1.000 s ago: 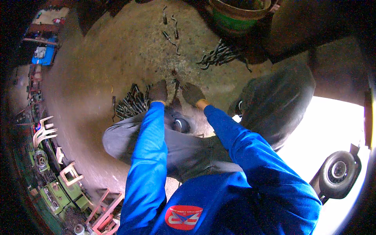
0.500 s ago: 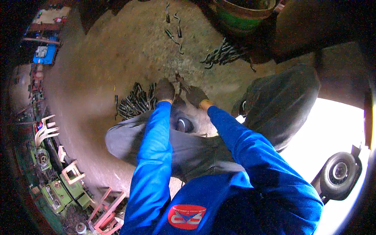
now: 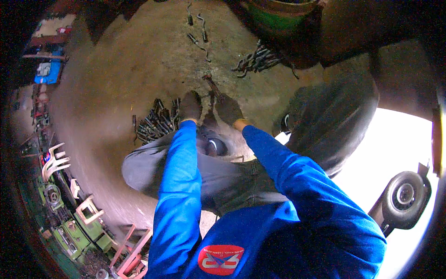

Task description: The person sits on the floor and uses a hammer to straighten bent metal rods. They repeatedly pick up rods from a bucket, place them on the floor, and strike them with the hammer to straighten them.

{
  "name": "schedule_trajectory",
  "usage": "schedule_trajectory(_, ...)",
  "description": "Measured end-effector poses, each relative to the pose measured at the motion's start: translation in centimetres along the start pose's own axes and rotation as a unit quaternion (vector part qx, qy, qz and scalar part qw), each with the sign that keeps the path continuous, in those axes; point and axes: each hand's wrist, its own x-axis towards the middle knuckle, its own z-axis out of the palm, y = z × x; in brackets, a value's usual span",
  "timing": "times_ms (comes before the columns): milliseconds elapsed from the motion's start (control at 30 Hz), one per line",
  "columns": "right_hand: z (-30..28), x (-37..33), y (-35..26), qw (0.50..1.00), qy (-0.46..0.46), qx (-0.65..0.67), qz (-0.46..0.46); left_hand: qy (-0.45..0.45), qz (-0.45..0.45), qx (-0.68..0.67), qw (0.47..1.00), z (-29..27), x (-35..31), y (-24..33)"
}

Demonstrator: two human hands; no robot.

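My right hand (image 3: 228, 109), in a dark glove with a yellowish cuff, is closed around a rusty bar-shaped tool (image 3: 213, 86). The tool's wider end points away from me, over the floor. My left hand (image 3: 190, 106), gloved too, looks rounded and closed; its fingers are dark, and anything in it is hidden. Between the hands a short dark rod-like piece (image 3: 212, 98) shows above a dark shape near my foot. Just left of my left hand lies a pile of dark metal rods (image 3: 155, 123), some with bent ends.
Several bent rods (image 3: 255, 61) form another heap ahead right, near a green tub (image 3: 283, 18). Three loose rods (image 3: 203, 29) lie farther ahead. Pale plastic chairs (image 3: 55, 160) and green machinery (image 3: 69, 237) line the left; a wheel (image 3: 404, 195) stands at right.
The whole view has shifted slightly. More of the rusty tool shows beyond my right hand, its wider end farther out. My left hand stays beside the rod pile.
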Motion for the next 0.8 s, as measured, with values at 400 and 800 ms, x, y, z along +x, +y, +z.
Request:
schedule_trajectory(400, -1.0, -0.7, 0.3, 0.993, -0.109, -0.042, 0.030, -0.139, -0.020, -0.083, 0.987, -5.1, 0.6, 1.2)
schedule_trajectory(800, 1.2, -0.4, 4.9, 0.988, -0.071, -0.131, -0.040, -0.251, -0.032, -0.096, 0.963, -4.8, 1.9, 0.9)
